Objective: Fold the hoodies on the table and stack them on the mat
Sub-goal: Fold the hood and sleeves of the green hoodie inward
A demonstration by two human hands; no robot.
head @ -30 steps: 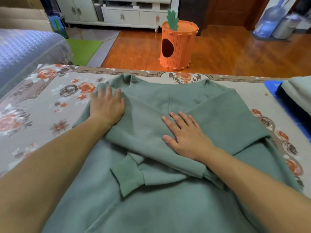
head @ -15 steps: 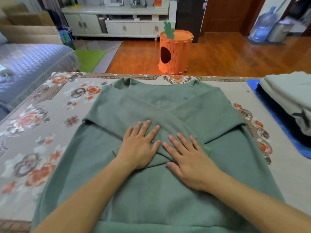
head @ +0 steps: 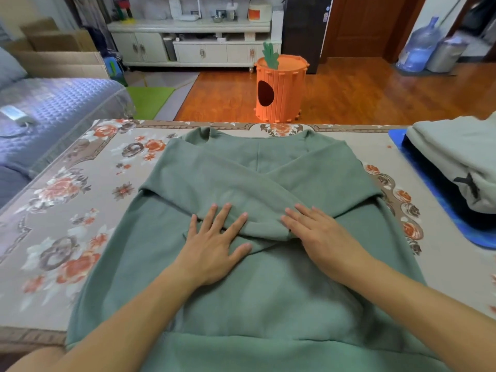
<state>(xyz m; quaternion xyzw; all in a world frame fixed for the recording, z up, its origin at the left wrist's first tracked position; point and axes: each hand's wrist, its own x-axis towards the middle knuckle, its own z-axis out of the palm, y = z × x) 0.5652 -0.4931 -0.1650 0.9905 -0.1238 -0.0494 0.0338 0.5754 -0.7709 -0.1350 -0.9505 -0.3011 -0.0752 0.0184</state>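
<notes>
A green hoodie (head: pixel 249 299) lies flat on the floral table cover (head: pixel 61 210), with both sleeves folded across its chest so they cross. My left hand (head: pixel 214 245) presses flat on the crossed sleeve ends, fingers spread. My right hand (head: pixel 319 237) lies flat on the right part of the upper sleeve, fingers straight. At the right edge a blue mat (head: pixel 456 221) carries a stack of folded hoodies (head: pixel 456 157), a pale one on top of a dark one.
Beyond the table's far edge stands an orange carrot-shaped bin (head: pixel 280 89) on the wooden floor. A sofa with a purple cover (head: pixel 53 114) is to the left. A water bottle (head: pixel 418 49) and white cabinets (head: pixel 193 47) are at the back.
My left hand came from the hoodie's left shoulder down to the crossed sleeves beside my right hand. Since then both hands have slid slightly apart across the fabric.
</notes>
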